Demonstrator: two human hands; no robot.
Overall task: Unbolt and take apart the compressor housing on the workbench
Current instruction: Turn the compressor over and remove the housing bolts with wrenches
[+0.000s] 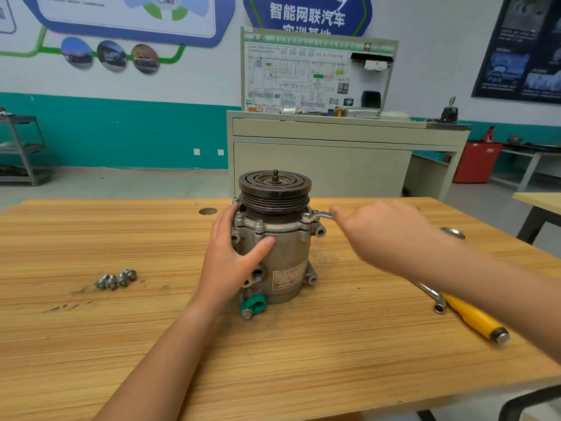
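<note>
On the bench (pixel 121 344) middle, the compressor (pixel 285 256) stands upright, pulley up; left hand (pixel 233 256) wraps its left side, fingers curled round it, thumb across the front. Right hand (pixel 385 235) is clamped on a wrench (pixel 320 216), whose head sits on a flange bolt (pixel 306 219) at the compressor's right. Four loose bolts (pixel 117 279) lie well left; a yellow-handled tool (pixel 473 317) and a socket wrench (pixel 431 294) lie right, side by side.

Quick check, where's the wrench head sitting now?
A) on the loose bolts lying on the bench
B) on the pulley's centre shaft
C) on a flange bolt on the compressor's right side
C: the right hand holds the wrench, its head seated over a bolt on the flange's right side.
</note>
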